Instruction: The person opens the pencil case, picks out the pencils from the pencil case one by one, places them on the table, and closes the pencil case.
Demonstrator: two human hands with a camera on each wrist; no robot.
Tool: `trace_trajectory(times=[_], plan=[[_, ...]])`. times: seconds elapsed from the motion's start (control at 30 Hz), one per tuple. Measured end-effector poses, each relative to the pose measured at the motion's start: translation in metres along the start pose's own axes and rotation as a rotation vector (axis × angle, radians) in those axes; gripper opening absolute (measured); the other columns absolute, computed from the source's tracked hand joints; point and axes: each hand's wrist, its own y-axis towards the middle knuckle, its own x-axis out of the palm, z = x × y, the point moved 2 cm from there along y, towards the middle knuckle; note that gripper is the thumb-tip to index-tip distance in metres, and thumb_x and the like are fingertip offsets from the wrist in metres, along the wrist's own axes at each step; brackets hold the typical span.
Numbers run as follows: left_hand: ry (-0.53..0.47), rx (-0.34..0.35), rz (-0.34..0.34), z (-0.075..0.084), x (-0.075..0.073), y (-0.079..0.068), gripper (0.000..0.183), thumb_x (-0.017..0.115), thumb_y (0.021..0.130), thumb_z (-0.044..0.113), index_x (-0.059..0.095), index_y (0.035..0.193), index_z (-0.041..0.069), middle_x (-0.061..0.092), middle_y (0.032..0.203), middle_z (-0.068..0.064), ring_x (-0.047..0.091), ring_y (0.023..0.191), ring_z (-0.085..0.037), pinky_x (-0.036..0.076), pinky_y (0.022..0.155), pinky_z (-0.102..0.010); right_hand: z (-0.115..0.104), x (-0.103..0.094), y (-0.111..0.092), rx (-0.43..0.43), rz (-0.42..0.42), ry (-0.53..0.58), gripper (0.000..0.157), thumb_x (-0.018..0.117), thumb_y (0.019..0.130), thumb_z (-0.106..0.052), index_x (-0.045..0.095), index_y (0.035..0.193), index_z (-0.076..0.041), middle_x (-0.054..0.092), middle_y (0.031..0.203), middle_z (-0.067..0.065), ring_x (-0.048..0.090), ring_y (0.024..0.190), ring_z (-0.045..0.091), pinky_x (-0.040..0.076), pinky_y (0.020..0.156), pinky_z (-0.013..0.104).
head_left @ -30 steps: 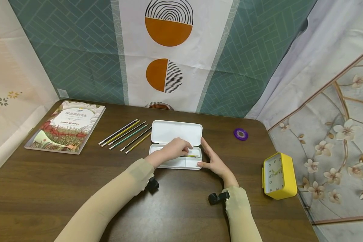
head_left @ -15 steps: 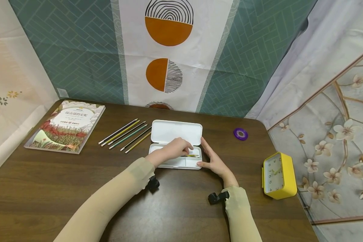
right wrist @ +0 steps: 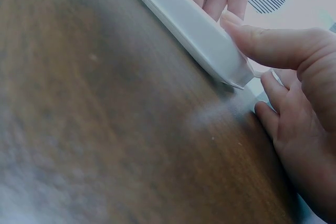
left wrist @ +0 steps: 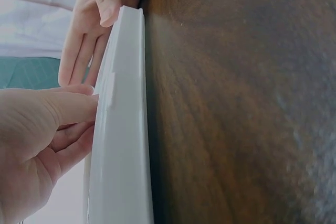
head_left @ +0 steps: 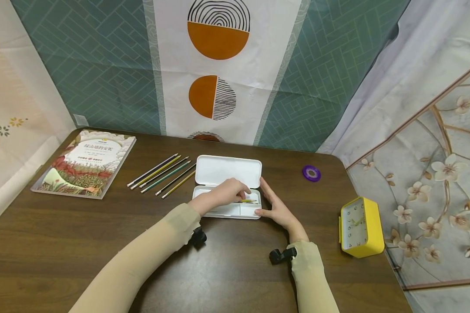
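Observation:
A white pencil case (head_left: pixel 248 210) lies on the table with its lid (head_left: pixel 229 170) raised toward the back. My left hand (head_left: pixel 228 191) reaches into its rear compartment and pinches a yellow pencil (head_left: pixel 248 200), whose tip end shows to the right of the fingers. In the left wrist view, the curled fingers of the left hand (left wrist: pixel 44 135) dip behind the case's front wall. At the case's right end, my right hand (head_left: pixel 277 209) rests its thumb (right wrist: pixel 262 45) on the front rim. Its other fingers stretch straight along the end, the index reaching the lid.
Left of the case, several pencils (head_left: pixel 162 176) lie side by side, aslant on the brown table (head_left: pixel 235 269). A book (head_left: pixel 90 163) with a printed cover is at the far left. To the right are a purple ring-shaped object (head_left: pixel 311 173) and a yellow alarm clock (head_left: pixel 361 227).
The yellow pencil in the case has shifted slightly under my left hand. Both hands and the case otherwise keep their places.

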Motion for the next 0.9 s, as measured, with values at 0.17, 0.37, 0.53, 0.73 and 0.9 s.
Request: trace_trajectory(times=[0.17,0.37,0.53,0.73,0.9], plan=[[-0.013,-0.01,-0.008,-0.0002,0.0006,0.0003,0.027,0.067,0.09,0.0,0.071,0.116,0.002,0.076,0.093,-0.005,0.069,0.089,-0.016,0.054,0.087,-0.031,0.0,0.0,0.0001,-0.001,0.001,0.0,0.101,0.072,0.084,0.0,0.004,0.158,-0.009,0.002,0.165,0.012,0.004,0.152,0.034,0.011,0.119,0.059],[-0.005,-0.004,-0.01,-0.0013,0.0023,0.0009,0.027,0.066,0.09,0.0,0.07,0.116,0.003,0.076,0.093,-0.005,0.07,0.09,-0.016,0.054,0.087,-0.03,0.0017,-0.0001,-0.0003,-0.002,0.001,0.006,0.1,0.072,0.084,0.0,0.004,0.158,-0.009,0.002,0.165,0.013,0.005,0.152,0.034,0.011,0.119,0.059],[0.008,0.01,-0.006,-0.0011,0.0023,0.0012,0.027,0.066,0.09,-0.001,0.07,0.116,0.002,0.076,0.092,-0.004,0.07,0.09,-0.016,0.054,0.087,-0.03,0.0018,0.0004,-0.0006,-0.005,0.001,0.007,0.1,0.071,0.084,0.001,0.005,0.158,-0.008,0.002,0.165,0.013,0.005,0.151,0.035,0.011,0.119,0.059],[0.013,0.013,0.011,-0.0003,0.0019,0.0003,0.026,0.064,0.09,-0.002,0.071,0.115,0.002,0.076,0.092,-0.005,0.07,0.09,-0.016,0.054,0.087,-0.029,0.0016,0.0006,0.0001,-0.001,-0.003,-0.001,0.1,0.072,0.085,-0.001,0.005,0.158,-0.008,0.002,0.165,0.014,0.005,0.151,0.036,0.011,0.119,0.06],[0.008,0.013,0.02,0.0004,0.0014,0.0,0.027,0.064,0.09,-0.003,0.07,0.115,0.001,0.076,0.093,-0.006,0.071,0.091,-0.018,0.055,0.087,-0.031,0.0,0.0,-0.0003,0.001,0.0,0.001,0.1,0.072,0.084,-0.001,0.005,0.158,-0.01,0.002,0.165,0.012,0.005,0.152,0.034,0.011,0.119,0.059]])
